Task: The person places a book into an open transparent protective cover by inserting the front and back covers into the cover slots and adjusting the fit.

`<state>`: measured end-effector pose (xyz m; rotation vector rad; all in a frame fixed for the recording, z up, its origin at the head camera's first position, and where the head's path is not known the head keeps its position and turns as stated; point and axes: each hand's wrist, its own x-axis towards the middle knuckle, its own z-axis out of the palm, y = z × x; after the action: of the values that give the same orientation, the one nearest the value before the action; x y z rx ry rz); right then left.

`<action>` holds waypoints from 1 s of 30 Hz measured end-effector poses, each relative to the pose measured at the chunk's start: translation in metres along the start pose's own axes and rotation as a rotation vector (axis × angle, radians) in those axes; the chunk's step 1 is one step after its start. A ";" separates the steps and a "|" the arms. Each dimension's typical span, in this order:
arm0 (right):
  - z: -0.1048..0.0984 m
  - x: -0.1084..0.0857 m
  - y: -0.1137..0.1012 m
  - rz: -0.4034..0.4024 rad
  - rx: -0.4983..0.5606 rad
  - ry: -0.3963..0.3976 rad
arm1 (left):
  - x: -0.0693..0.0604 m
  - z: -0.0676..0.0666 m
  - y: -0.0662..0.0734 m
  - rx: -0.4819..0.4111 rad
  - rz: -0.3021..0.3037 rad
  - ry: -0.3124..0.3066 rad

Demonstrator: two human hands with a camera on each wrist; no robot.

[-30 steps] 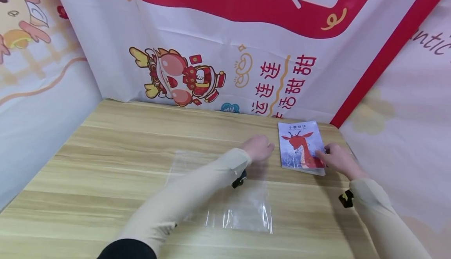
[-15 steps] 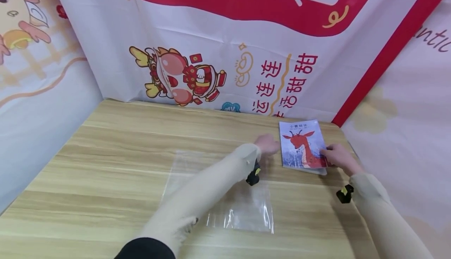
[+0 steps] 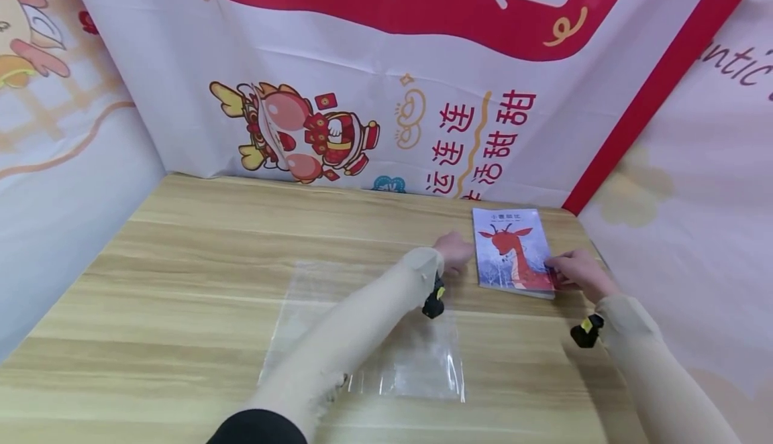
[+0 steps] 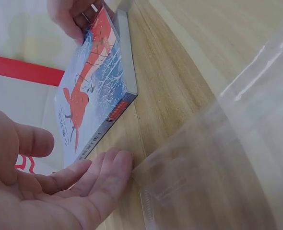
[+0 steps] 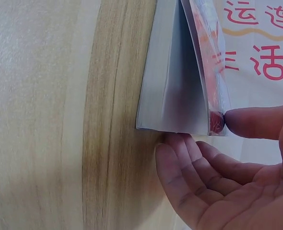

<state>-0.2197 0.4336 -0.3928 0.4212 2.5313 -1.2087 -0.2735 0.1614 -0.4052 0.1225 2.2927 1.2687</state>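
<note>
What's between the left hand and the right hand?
The book. The head view shows it between the left hand and the right hand, which touches it.

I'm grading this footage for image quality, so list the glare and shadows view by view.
Head view: bright glints on the clear plastic, soft shadow on the table by the right sleeve; left wrist view: white glare along the plastic's edge; right wrist view: dark shadow inside the book, beneath its lifted cover.
</note>
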 end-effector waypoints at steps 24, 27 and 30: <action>0.001 -0.006 -0.004 0.159 0.317 0.045 | 0.005 0.026 0.016 -0.320 -0.143 0.100; -0.001 -0.003 -0.004 0.171 0.339 0.052 | 0.003 0.026 0.018 -0.363 -0.153 0.106; -0.001 -0.002 -0.005 0.192 0.352 0.054 | 0.002 0.028 0.018 -0.396 -0.153 0.121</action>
<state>-0.2202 0.4317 -0.3881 0.7674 2.2556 -1.5840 -0.2651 0.1934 -0.4032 -0.2681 2.0523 1.6532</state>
